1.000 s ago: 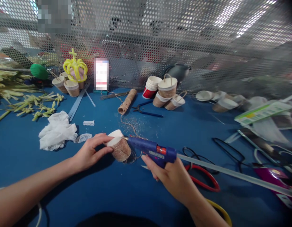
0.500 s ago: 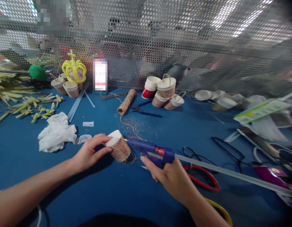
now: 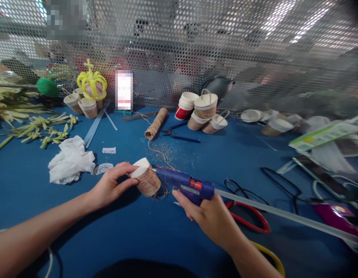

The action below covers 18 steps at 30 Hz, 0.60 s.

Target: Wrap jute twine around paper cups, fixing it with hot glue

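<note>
A small paper cup (image 3: 149,183) wrapped in brown twine lies tilted on the blue table, its white rim toward the left. Fingers and thumb of my left hand (image 3: 113,184) pinch it at that rim. My right hand (image 3: 206,214) grips a blue glue gun (image 3: 179,179) with a long clear glue stick (image 3: 280,211) out of its back. The gun's metal nozzle is at the cup's white band. Loose twine lies beside the cup and runs up to a twine roll (image 3: 156,123).
White lace cloth (image 3: 71,160) lies left. Pliers (image 3: 181,138), stacked cups (image 3: 206,106) and a yellow crown (image 3: 92,83) stand or lie behind. Red-handled scissors (image 3: 251,222), black cords and a phone (image 3: 318,172) are at the right. A perforated metal screen (image 3: 158,58) borders the back.
The view has shifted slightly. My hands, the cup and the glue gun keep nearly the same places relative to one another.
</note>
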### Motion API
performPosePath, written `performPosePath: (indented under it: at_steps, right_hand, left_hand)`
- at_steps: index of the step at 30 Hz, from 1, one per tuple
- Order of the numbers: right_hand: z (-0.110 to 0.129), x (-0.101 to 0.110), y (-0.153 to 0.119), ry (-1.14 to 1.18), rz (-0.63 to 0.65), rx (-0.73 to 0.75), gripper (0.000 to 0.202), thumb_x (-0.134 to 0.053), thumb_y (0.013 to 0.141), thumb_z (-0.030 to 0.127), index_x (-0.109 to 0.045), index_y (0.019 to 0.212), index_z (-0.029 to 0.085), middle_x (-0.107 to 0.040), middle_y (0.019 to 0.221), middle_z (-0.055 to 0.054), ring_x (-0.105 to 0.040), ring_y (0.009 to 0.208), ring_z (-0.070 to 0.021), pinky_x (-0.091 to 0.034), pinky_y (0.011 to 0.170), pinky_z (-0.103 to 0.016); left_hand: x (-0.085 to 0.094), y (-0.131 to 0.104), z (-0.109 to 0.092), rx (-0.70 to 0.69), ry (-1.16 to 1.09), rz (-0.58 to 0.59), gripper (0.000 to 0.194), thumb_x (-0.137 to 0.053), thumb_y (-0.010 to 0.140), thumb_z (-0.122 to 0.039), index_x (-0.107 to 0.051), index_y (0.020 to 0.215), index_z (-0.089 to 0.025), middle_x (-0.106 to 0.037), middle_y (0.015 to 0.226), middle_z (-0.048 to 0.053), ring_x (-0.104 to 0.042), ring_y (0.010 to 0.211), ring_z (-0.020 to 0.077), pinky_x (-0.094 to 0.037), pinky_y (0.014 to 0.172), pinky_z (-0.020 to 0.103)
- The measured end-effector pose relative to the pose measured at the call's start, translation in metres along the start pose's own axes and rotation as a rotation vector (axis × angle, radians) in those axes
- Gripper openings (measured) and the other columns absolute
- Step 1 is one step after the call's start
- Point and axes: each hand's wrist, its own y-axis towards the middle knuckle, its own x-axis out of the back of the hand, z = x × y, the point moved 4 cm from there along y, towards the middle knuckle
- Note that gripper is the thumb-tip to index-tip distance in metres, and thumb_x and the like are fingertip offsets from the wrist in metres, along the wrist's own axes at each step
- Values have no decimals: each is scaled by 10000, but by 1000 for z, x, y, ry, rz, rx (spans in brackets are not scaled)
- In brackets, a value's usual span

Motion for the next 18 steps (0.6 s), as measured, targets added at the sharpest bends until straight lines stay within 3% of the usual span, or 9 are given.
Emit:
performPosePath:
  at_steps: [7, 18]
  right_hand:
    - [-1, 2, 1, -42, -15, -27, 273, -494, 780, 365, -658, 813, 149, -491, 383, 27, -506, 395, -142, -414, 399, -246]
    - [0, 0, -1, -85, -25, 42, 245, -487, 780, 346, -659, 773, 171, -479, 368, 38, -490, 376, -126, -403, 373, -234]
  left_hand:
    - [0, 1, -2, -13, 0, 3, 210, -521, 815, -209, -570, 1010, -149, -614, 882, 61, -556, 832, 148, -451, 767, 276]
    - [0, 0, -1, -16, 1, -3, 220, -530, 810, -222, -573, 1015, -154, -624, 881, 64, -562, 846, 159, -465, 759, 293]
